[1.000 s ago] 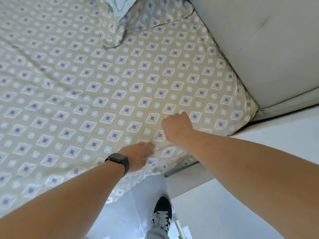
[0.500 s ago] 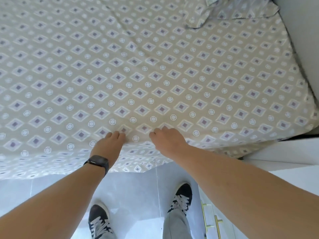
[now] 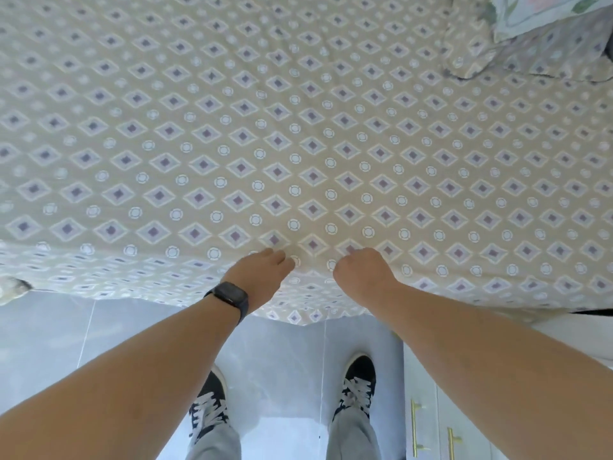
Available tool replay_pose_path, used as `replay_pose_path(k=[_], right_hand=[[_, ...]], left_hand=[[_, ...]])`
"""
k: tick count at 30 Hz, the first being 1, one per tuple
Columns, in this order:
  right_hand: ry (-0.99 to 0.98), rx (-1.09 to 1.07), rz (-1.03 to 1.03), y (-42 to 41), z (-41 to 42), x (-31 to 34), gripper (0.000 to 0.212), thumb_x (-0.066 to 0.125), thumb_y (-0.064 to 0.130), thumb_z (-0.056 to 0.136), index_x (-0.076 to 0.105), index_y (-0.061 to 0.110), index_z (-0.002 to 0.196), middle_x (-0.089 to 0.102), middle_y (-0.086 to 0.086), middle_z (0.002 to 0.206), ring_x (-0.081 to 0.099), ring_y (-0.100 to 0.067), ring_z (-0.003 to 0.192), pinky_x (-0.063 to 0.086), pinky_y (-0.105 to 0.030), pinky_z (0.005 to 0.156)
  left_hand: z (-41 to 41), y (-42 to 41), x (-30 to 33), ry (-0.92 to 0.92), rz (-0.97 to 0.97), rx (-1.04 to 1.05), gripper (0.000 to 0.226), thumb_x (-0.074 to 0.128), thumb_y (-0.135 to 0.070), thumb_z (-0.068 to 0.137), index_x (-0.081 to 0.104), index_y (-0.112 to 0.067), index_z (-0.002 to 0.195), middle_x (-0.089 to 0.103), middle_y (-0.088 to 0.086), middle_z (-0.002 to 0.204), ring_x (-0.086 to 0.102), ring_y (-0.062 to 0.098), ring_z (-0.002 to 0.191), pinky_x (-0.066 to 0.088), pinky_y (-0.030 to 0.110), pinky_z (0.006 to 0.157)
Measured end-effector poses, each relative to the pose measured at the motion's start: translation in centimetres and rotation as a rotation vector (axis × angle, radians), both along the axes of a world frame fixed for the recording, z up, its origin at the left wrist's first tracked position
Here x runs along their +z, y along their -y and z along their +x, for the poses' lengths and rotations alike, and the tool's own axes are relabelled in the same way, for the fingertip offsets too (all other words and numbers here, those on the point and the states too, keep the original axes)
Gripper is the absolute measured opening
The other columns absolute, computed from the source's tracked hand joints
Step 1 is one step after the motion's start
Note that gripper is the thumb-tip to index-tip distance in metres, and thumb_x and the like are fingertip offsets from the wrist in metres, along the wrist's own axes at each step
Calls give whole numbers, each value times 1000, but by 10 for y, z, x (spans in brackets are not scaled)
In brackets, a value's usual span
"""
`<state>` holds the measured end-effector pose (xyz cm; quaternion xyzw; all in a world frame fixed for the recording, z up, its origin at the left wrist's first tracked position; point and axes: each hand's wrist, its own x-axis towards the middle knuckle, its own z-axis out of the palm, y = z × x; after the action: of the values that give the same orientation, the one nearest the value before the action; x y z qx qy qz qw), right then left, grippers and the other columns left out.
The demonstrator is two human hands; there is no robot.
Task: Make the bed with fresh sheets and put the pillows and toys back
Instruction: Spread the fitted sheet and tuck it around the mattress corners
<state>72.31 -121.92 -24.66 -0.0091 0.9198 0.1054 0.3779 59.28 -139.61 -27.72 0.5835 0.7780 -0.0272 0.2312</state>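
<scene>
A beige sheet with purple diamonds and white rings covers the bed, and its edge hangs over the near side. My left hand, with a black watch on the wrist, lies with straight fingers on the sheet at the bed's edge. Close beside it, my right hand has its fingers curled into the sheet, which creases between the two hands. A floral pillow lies at the far right on a rumpled fold of the same patterned cloth.
Grey floor tiles run below the bed, with my two dark shoes on them. A white cabinet with gold handles stands at the lower right. A pale, ragged shape shows under the sheet's edge at the far left.
Both hands have moved left along the bed's near edge, away from the headboard corner. The headboard has left the view, and my feet now show.
</scene>
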Motion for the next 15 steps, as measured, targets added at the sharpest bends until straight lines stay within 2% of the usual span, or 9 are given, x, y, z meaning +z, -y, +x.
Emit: replay_pose_path(k=[3, 7, 9, 10, 12, 13, 15], right_hand=[[-56, -15, 5, 22, -45, 16, 24, 55, 1, 83, 50, 19, 68, 46, 6, 64, 47, -15, 57, 28, -27, 52], [-157, -63, -125, 90, -119, 13, 13, 57, 9, 89, 64, 20, 88, 54, 5, 69, 40, -15, 51, 22, -27, 49], [-201, -38, -165, 129, -149, 7, 10, 63, 9, 86, 62, 18, 88, 54, 6, 71, 40, -15, 51, 20, -26, 48], [-199, -29, -157, 145, -162, 5, 15, 66, 4, 82, 58, 18, 83, 50, 6, 67, 39, -14, 50, 20, -26, 48], [-190, -25, -117, 168, -180, 4, 28, 67, -5, 75, 50, 17, 73, 42, 6, 62, 39, -13, 50, 24, -23, 49], [-192, -29, -106, 174, -187, 2, 26, 67, -6, 74, 53, 16, 74, 43, 6, 63, 45, -14, 54, 29, -23, 52], [-175, -55, -73, 186, -200, -6, 21, 68, -2, 78, 65, 15, 90, 52, 4, 77, 55, -21, 67, 36, -26, 59]], left_hand=[[-40, 32, 7, -65, -9, 207, 38, 56, -7, 91, 44, -14, 126, 47, 6, 119, 50, 28, 106, 48, 37, 72], [-98, 100, 14, -145, -118, 387, 49, 65, -24, 92, 38, -17, 132, 44, 5, 125, 48, 27, 114, 50, 39, 79], [-122, 136, 12, -182, -189, 438, 55, 67, -30, 92, 36, -18, 136, 44, 5, 127, 49, 28, 117, 52, 40, 79], [-133, 151, 11, -192, -213, 454, 57, 67, -31, 92, 35, -18, 137, 45, 5, 127, 49, 28, 117, 52, 40, 79], [-147, 169, 10, -191, -208, 481, 47, 65, -22, 93, 38, -17, 132, 46, 6, 123, 49, 29, 117, 53, 41, 78], [-152, 170, 9, -185, -191, 475, 38, 60, -12, 94, 42, -15, 127, 47, 7, 119, 50, 30, 116, 53, 42, 79], [-160, 173, 6, -181, -158, 431, 33, 47, 5, 91, 48, -11, 120, 51, 10, 113, 54, 31, 109, 52, 42, 78]])
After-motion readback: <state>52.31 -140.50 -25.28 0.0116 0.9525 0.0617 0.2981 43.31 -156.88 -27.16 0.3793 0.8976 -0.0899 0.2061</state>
